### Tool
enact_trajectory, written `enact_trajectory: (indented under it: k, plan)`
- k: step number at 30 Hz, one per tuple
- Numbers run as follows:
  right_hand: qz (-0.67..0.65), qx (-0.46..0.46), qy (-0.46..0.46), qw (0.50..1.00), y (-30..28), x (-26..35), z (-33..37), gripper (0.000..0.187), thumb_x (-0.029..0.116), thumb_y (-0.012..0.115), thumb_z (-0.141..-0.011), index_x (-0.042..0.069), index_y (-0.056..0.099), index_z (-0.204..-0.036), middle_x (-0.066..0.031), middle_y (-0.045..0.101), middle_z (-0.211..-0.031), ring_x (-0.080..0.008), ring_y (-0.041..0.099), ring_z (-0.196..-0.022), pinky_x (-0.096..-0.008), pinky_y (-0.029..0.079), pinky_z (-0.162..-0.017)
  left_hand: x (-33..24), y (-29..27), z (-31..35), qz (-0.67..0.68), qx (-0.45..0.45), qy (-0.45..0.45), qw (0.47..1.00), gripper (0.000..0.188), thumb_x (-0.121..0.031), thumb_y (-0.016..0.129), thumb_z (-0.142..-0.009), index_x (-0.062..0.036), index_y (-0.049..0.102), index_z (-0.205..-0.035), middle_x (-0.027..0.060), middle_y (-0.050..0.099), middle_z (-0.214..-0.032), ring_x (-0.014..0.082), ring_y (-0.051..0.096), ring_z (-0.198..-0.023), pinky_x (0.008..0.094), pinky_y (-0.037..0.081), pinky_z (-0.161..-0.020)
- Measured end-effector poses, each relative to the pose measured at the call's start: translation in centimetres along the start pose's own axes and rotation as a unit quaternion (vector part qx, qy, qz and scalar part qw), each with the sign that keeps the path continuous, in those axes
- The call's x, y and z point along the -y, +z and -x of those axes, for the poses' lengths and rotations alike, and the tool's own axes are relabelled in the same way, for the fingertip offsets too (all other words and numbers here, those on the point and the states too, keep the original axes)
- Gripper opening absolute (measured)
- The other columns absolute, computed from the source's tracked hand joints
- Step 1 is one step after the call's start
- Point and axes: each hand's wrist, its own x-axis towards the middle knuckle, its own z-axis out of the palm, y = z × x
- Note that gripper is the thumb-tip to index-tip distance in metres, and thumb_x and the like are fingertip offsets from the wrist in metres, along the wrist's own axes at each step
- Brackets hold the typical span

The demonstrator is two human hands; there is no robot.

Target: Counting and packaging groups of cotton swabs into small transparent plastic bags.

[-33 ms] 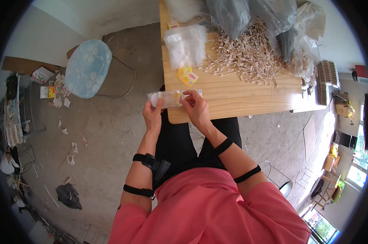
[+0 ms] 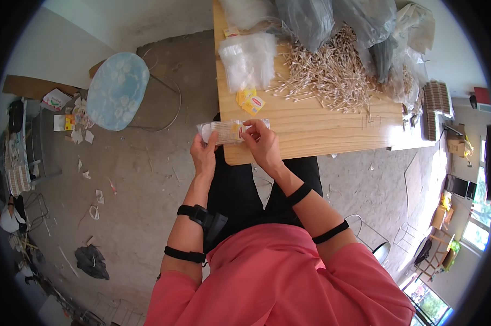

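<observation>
Pointing left to right along its long axis, a clear swab packet (image 2: 226, 132) is held over the near left corner of the table (image 2: 321, 136), left end past the edge. It is pinched in the grip of left hand (image 2: 203, 157) and right hand (image 2: 264, 148).

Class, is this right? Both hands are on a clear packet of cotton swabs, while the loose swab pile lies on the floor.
The location is wrong: the head view shows the loose swab pile on the wooden table. The left hand and right hand are on the clear packet.
</observation>
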Motion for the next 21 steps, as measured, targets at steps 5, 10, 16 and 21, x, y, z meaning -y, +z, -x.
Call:
enact_trajectory:
  k: [5, 10, 16, 21]
  plan:
    - [0.029, 0.073, 0.010, 0.997, -0.2, 0.5, -1.6, 0.021, 0.008, 0.070, -0.084, 0.002, 0.064, -0.103, -0.0098, 0.067, -0.074, -0.0228, 0.066, -0.067, -0.0345, 0.052, -0.063, 0.1, -0.2, 0.0, 0.009, -0.002, -0.001, 1.000, 0.033, -0.027, 0.070, -0.093, -0.0020, 0.061, -0.112, 0.0035, 0.068, -0.100, 0.0097, 0.060, -0.085, 0.0251, 0.049, -0.073]
    - [0.063, 0.075, -0.011, 0.995, 0.8, 0.3, -2.0, 0.027, 0.007, 0.072, -0.081, 0.000, 0.064, -0.106, -0.0093, 0.067, -0.074, -0.0172, 0.064, -0.064, -0.0311, 0.051, -0.061, -0.1, 0.2, 0.1, 0.024, -0.004, -0.003, 1.000, 0.032, -0.027, 0.070, -0.093, -0.0025, 0.062, -0.112, 0.0035, 0.067, -0.100, 0.0092, 0.060, -0.085, 0.0248, 0.048, -0.073]
    - [0.090, 0.024, 0.033, 0.995, 1.4, -0.1, -2.0, 0.027, 0.011, 0.075, -0.079, 0.000, 0.065, -0.102, -0.0104, 0.068, -0.074, -0.0191, 0.066, -0.066, -0.0320, 0.053, -0.063, 0.3, -0.3, -0.3, 0.008, 0.003, -0.032, 0.999, 0.032, -0.035, 0.063, -0.097, -0.0072, 0.063, -0.114, 0.0000, 0.069, -0.101, 0.0074, 0.060, -0.086, 0.0251, 0.046, -0.074]
    - [0.087, 0.013, 0.055, 0.995, 0.9, 0.3, -1.6, 0.020, 0.012, 0.074, -0.078, 0.003, 0.064, -0.093, -0.0112, 0.069, -0.075, -0.0287, 0.068, -0.070, -0.0383, 0.052, -0.065, 1.4, -1.0, -0.8, 0.024, 0.021, 0.001, 0.999, 0.029, -0.033, 0.059, -0.100, -0.0067, 0.065, -0.111, -0.0006, 0.069, -0.097, 0.0067, 0.061, -0.083, 0.0240, 0.046, -0.072]
